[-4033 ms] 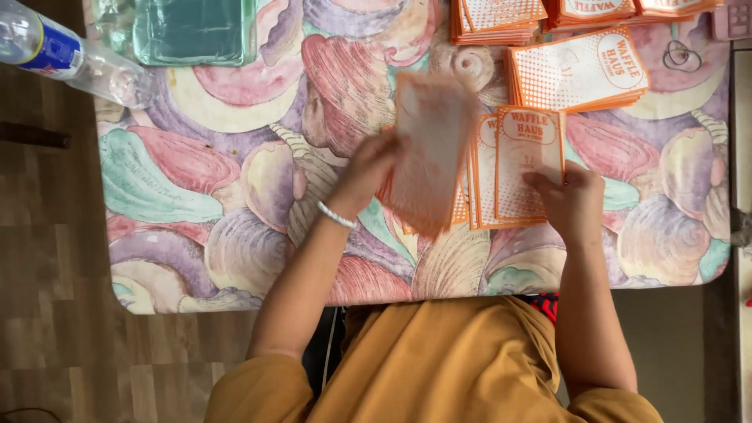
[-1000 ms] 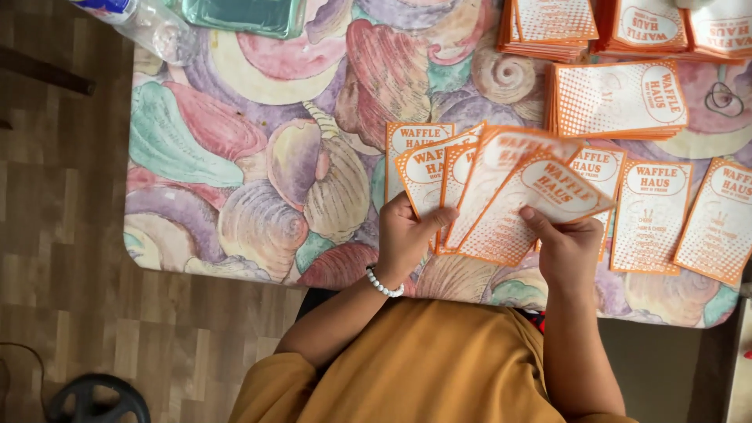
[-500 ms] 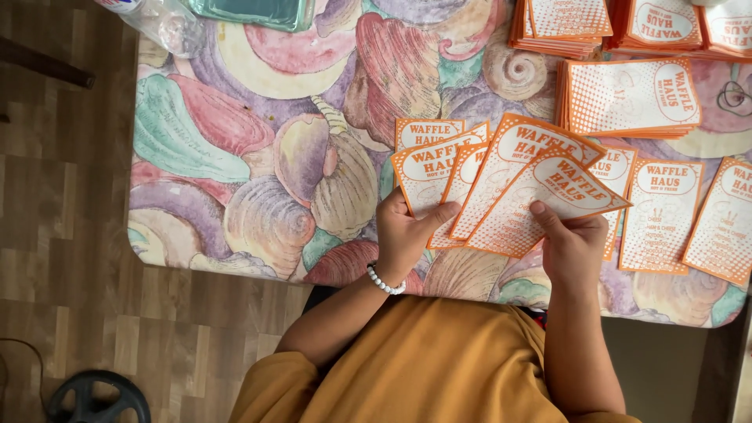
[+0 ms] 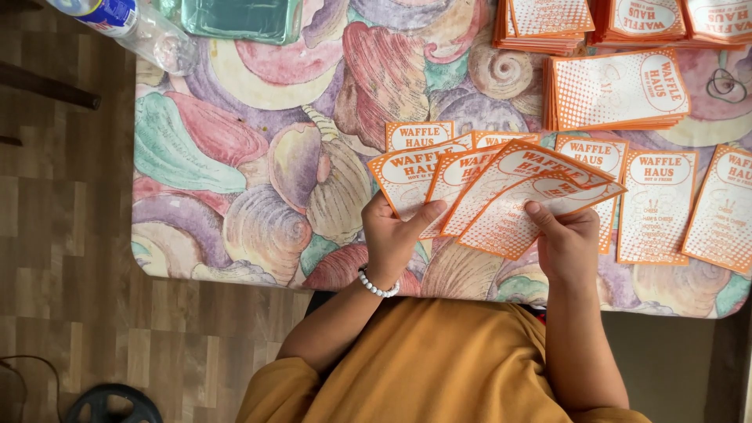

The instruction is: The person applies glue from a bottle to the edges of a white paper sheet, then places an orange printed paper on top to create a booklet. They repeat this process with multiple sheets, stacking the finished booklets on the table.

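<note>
Fingers of the left hand pinch the lower left corner of a fan of orange-and-white paper bags, thumb on top and the other fingers hidden beneath. The right hand grips the fan's lower right edge, thumb pressed on the front sheet. Both hands are closed on the fan, which hangs just above the surface in the middle of the frame, near its lower edge.

These bags look thin, light and limp; the free corners spread without sagging much, so there is some stiffness from the fold. I judge the sheets slide easily over one another, which makes the fan easy to spread and easy to spill. A hold at the lower corners, where all sheets overlap, seems safest; a pinch too hard would likely crease them.

To the right, single bags lie flat in a row. Stacked bags sit in the upper right. A plastic bottle and a green tray rest in the upper left.
</note>
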